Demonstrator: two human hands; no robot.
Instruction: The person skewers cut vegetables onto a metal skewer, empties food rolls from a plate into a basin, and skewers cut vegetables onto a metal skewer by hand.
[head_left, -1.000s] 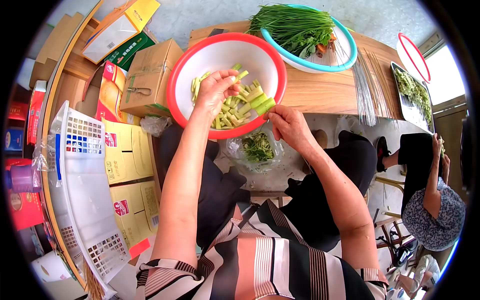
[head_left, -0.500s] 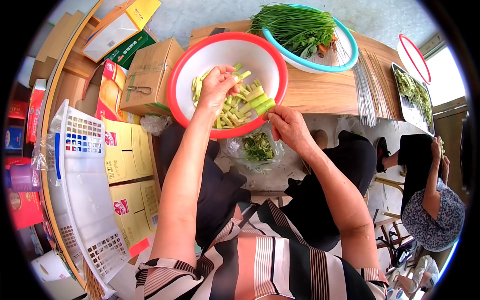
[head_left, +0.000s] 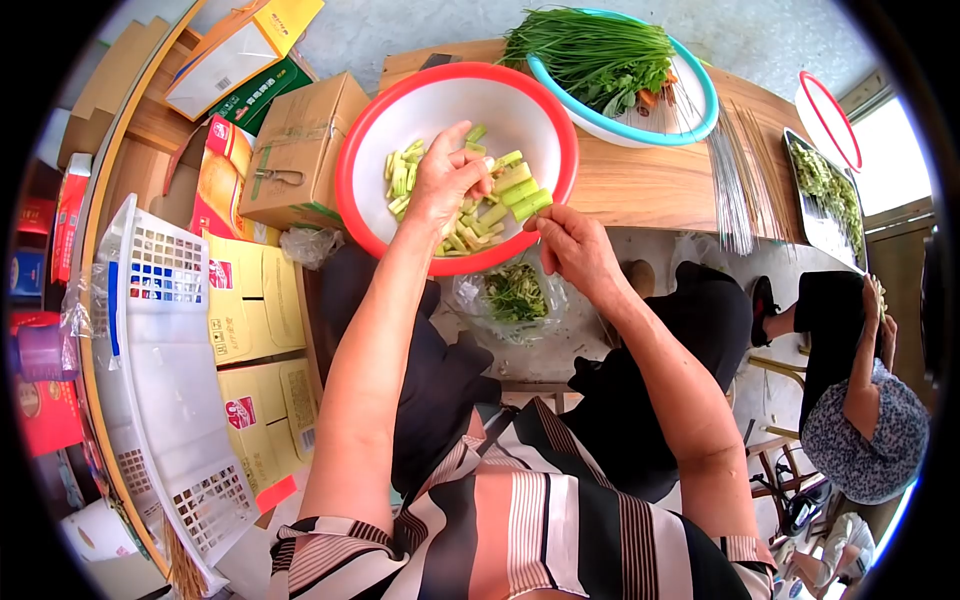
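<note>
Inside a white basin with a red rim [head_left: 352, 130] lie many cut green stalk pieces [head_left: 470, 235]. My left hand [head_left: 450, 180] is over the basin, thumb and fingertips pinched at a pale green piece [head_left: 508, 160]. A row of thicker green pieces [head_left: 530, 204], apparently on a skewer, runs from there to my right hand [head_left: 572, 245]. That hand is closed at the row's near end, by the basin's right rim; the stick itself is hidden. Below the basin, a clear plastic bag [head_left: 550, 315] holds leafy green trimmings [head_left: 515, 293].
A blue-rimmed basin [head_left: 712, 100] of long greens [head_left: 590, 50] stands on the wooden table [head_left: 640, 185], beside metal skewers [head_left: 730, 190] and bamboo skewers [head_left: 765, 165]. Farther right is a tray of greens [head_left: 825, 185]. Boxes [head_left: 255, 310] and a white basket [head_left: 165, 350] stand left; another person [head_left: 865, 430] sits right.
My left hand has shifted slightly down and turned, its fingertips closer to the end of the row. The right hand has moved slightly up with the row.
</note>
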